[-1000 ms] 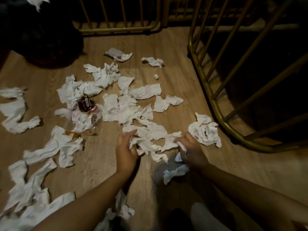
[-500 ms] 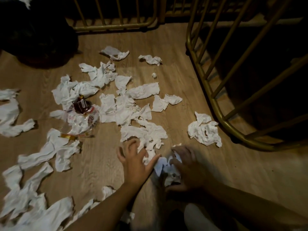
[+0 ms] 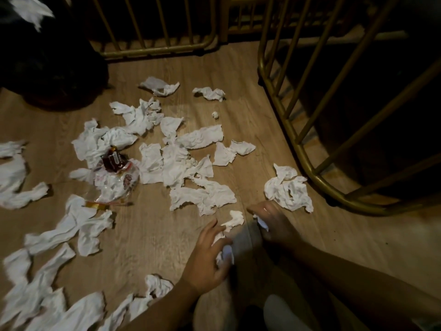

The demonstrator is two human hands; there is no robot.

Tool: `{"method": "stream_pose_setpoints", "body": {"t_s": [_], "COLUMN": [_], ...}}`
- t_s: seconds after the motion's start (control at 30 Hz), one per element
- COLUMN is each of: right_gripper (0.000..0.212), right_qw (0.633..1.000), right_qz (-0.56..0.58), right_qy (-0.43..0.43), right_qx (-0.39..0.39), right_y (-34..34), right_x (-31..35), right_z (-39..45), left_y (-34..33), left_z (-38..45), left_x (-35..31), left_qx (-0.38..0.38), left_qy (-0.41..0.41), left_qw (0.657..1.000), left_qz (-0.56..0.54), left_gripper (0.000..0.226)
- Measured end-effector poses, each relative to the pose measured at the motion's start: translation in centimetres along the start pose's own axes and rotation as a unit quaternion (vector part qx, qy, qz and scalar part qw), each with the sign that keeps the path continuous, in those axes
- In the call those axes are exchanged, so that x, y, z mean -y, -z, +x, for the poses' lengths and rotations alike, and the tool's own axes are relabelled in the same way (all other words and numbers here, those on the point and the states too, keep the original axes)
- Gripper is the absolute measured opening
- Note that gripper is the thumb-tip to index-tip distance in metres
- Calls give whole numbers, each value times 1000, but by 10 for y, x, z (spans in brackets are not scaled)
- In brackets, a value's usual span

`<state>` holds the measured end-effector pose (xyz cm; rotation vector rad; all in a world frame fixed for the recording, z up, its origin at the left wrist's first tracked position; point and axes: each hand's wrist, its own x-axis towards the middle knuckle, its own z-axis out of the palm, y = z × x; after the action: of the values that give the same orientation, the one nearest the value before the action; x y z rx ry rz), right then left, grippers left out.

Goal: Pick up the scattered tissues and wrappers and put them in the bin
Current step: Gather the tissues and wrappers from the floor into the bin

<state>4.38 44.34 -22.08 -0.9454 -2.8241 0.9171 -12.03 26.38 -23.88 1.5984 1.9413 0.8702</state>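
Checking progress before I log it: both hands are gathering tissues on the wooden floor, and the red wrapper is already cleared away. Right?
Not quite. The red wrapper still lies on the wooden floor among the tissues, as the head view shows. The left hand and right hand are indeed gathering tissues there.

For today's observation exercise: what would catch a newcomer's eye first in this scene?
White crumpled tissues litter the wooden floor from centre to lower left. A dark red wrapper stands out among them at left of centre. Near the bottom, the left hand and right hand gather tissue scraps.
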Motion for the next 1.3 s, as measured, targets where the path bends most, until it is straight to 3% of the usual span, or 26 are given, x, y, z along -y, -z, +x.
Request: {"method": "stream_pose_setpoints", "body": {"t_s": [0.17,0.27,0.33,0.5,0.6,0.73,0.9,1.03,1.17,1.23,1.3], "right_gripper": [34,48,46,21,11,18,16,52,54,50,43], "right_qw": [998,998,994,996,995,985,964,955,973,972,947], "right_qz": [24,-9,-28,-24,51,109,125,173,178,222,320], "right_qy": [46,63,93,82,61,54,134,166,105,47,-28], "right_qx": [-34,25,58,-3,-58,-126,-192,-172,-101,-53,-14], "right_y": [1,-6,-12,-14,-2,30,82,115,123,125,126], "right_x": [28,36,38,50,74,127,214,309,397,433,462], "right_z": [10,15,17,34,57,100,166,197,234,253,273], "left_y": [0,12,25,71,120,212,352,436,491,511,526], "left_z": [-1,4,8,25,56,103,116,92,68,62,61], "left_x": [4,-1,-4,3,6,-4,0,7,22,29,37], "left_qx": [-18,-66,-92,-91,-73,-71,-91,-205,-274,-330,-360], "left_qy": [16,61,98,118,111,90,100,146,197,227,260], "left_qw": [1000,996,990,989,990,985,978,964,941,913,876], "left_qz": [12,-28,-48,-19,39,126,162,86,-1,-78,-189], "left_gripper": [20,17,19,15,12,20,26,22,44,38,21]}}
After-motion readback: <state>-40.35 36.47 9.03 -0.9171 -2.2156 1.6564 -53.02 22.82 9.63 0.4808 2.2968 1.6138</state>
